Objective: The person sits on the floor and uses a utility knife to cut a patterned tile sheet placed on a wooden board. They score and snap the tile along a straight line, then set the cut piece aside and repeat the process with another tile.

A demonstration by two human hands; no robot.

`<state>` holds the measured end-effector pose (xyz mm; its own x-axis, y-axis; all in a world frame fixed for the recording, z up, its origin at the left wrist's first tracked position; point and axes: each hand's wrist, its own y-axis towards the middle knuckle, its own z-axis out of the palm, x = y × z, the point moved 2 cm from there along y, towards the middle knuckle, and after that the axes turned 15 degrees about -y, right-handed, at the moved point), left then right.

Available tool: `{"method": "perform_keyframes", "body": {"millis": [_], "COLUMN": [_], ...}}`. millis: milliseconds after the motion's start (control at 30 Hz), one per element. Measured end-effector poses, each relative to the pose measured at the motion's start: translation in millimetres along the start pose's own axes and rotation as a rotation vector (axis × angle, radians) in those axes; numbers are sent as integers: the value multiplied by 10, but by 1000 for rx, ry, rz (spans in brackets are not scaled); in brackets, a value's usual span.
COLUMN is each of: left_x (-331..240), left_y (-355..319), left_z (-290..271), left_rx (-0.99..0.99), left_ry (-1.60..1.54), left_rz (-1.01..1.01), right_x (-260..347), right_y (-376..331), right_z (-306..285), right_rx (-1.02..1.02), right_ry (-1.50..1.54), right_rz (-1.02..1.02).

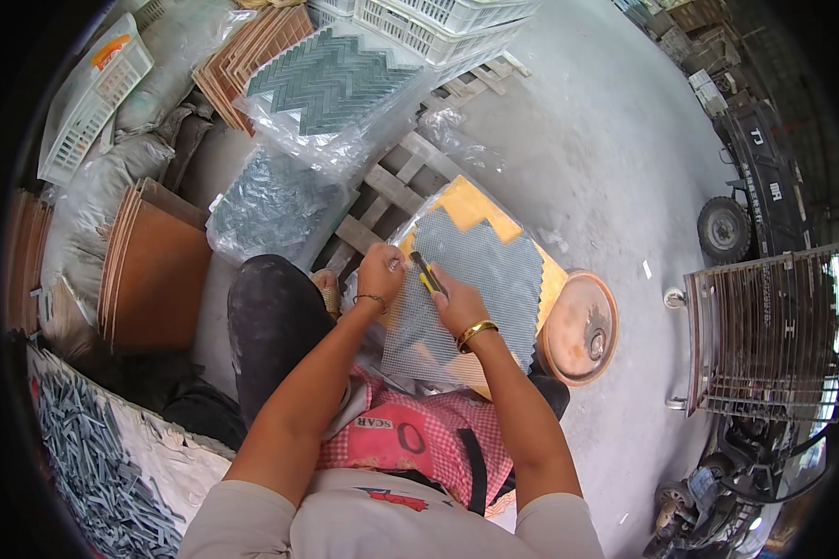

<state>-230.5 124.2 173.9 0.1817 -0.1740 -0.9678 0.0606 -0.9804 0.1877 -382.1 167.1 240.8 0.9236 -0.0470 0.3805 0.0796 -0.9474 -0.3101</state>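
Note:
A mosaic tile sheet with grey mesh backing and a zigzag edge lies on a yellow-orange board in front of me. My right hand is closed round a yellow and black utility knife. The knife's front end points up and left over the sheet's left edge. My left hand is closed in a pinch beside that edge, close to the knife. What its fingers hold, if anything, is too small to make out.
Herringbone tile sheets are stacked on plastic at the back, near white crates and a wooden pallet. Loose green-grey strips fill a container at lower left. Brown boards stand left; a round orange lid sits right.

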Motion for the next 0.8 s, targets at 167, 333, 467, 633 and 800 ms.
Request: {"method": "perform_keyframes", "body": {"millis": [167,333,467,633,800], "left_x": [-88,-144,-82,-76,-21], "left_y": [-61,-78,-91,-88,-84], "left_z": [13,41,37,36,17], "left_rx": [-97,-157,-174,-185,-186], "left_ry": [-24,-38,-43,-55,-71], "left_rz": [-165,-219,-254,-278,-284], "right_x": [42,51,112,98,16], "right_y": [-82,33,87,74,3], "right_z": [-202,-194,-158,-145,-139], "right_rx": [15,101,131,121,140], "right_ry": [-250,-395,-393,-446,-530], "right_rz": [-164,-175,-172,-228,-255]}}
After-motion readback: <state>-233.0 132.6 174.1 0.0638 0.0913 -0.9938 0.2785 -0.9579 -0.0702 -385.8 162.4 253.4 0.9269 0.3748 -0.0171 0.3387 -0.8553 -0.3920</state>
